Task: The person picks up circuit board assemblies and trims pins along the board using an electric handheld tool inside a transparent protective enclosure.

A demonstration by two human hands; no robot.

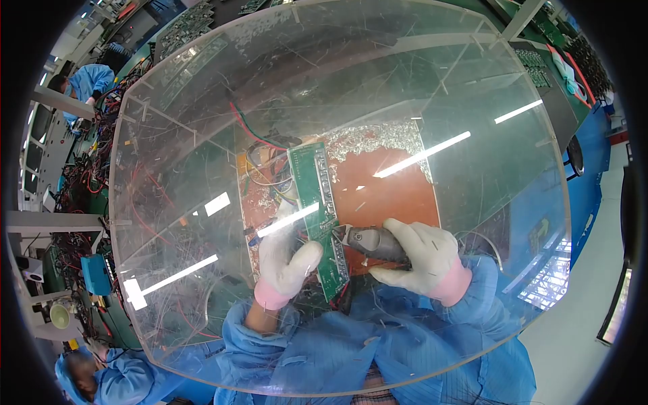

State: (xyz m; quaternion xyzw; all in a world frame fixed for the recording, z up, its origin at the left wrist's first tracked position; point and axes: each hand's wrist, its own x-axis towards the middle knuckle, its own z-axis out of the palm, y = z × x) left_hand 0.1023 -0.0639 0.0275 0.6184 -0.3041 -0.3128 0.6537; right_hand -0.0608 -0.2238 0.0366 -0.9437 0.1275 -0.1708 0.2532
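Under a scratched clear shield, a long green circuit board (309, 182) stands tilted, with components and wires along it. My left hand (282, 266), in a white glove with a pink cuff, is closed on the lower left side of the board; its fingers are partly hidden by glare. In my gloved right hand (428, 256) is a thick, dark grey nipper tool (376, 244). Its metal jaws touch or nearly touch the board's right edge. Below lies a brown mat (385, 196) strewn with silvery clippings.
The clear shield (472, 81) spans the work area, with bright reflections across it. Loose wires (260, 142) run behind the board. Co-workers in blue sit at the left, one upper (91, 82) and one lower (128, 381). Wire bundles and a blue box (96, 275) line the left bench.
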